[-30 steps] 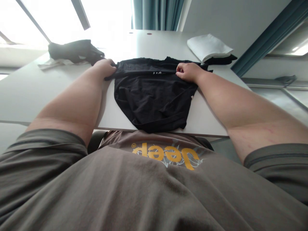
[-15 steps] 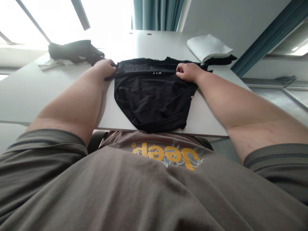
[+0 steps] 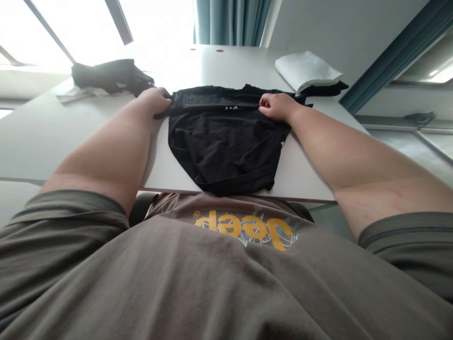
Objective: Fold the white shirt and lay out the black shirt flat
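A black T-shirt [image 3: 226, 146] lies spread on the white table in front of me, its lower end near the table's front edge. Small pale print shows across its upper part, and there are creases in the cloth. My left hand [image 3: 155, 100] is closed on the shirt's far left corner, by the sleeve. On the upper right part of the shirt rests my right hand [image 3: 275, 105], its fingers curled in and pinching the cloth. The fingertips of both hands are partly hidden.
The white table [image 3: 240, 63] reaches away toward a teal curtain [image 3: 231, 21]. At the far left lies a heap of dark clothing [image 3: 106, 75] over pale cloth [image 3: 79, 95]. A folded white cloth [image 3: 307, 68] sits on a black one [image 3: 325, 88] at the far right.
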`<state>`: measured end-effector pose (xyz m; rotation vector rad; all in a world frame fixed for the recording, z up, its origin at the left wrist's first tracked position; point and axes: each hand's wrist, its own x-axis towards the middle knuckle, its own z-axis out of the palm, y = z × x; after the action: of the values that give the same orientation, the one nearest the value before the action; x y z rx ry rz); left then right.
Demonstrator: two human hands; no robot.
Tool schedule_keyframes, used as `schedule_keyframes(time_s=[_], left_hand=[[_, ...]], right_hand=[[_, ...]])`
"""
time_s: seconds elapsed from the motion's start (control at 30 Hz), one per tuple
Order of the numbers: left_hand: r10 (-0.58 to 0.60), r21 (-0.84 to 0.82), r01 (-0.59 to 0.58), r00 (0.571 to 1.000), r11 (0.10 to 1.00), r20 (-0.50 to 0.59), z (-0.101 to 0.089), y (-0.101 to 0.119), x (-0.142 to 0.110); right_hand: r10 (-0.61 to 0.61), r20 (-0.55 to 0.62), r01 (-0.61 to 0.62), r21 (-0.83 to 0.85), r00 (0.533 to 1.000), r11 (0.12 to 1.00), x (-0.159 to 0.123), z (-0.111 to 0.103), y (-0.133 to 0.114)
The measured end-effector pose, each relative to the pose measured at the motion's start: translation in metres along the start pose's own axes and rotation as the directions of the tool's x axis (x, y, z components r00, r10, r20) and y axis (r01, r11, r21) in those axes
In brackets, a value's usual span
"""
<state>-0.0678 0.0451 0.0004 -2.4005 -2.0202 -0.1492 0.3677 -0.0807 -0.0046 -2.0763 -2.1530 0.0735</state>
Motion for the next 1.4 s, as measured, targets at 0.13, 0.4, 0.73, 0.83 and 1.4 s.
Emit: schedule_keyframes(time_s=[0.13,0.4,0.73,0.83,1.4], left_hand=[[-0.01,-0.01,0.01,1.0,1.0,0.015,0.0,0.001,-0.001],[-0.003,-0.046,0.004,1.0,0.999,0.018,0.002,-0.004,0.006],[0.0,-0.065,0.0,1.0,0.998,0.004,0.005,-0.006,0.008],[-0.012,-0.072,0.013,1.0,0.997,0.01,0.004,-0.005,0.008],[0.013,-0.019,-0.013,1.0,1.0,0.011,0.007,-0.009,0.016]], right_hand=[[0.008,0.005,-0.008,0.004,1.0,1.0,0.0,0.0,0.0],[0.003,-0.011,-0.003,-0.011,1.0,1.0,-0.001,-0.001,-0.003],[-0.042,-0.02,0.04,-0.068,0.999,0.997,-0.002,-0.002,-0.004],[-0.047,-0.018,0.046,-0.066,0.999,0.997,-0.001,-0.001,-0.004],[-0.052,-0.029,0.049,-0.086,0.998,0.995,-0.004,-0.001,-0.006]])
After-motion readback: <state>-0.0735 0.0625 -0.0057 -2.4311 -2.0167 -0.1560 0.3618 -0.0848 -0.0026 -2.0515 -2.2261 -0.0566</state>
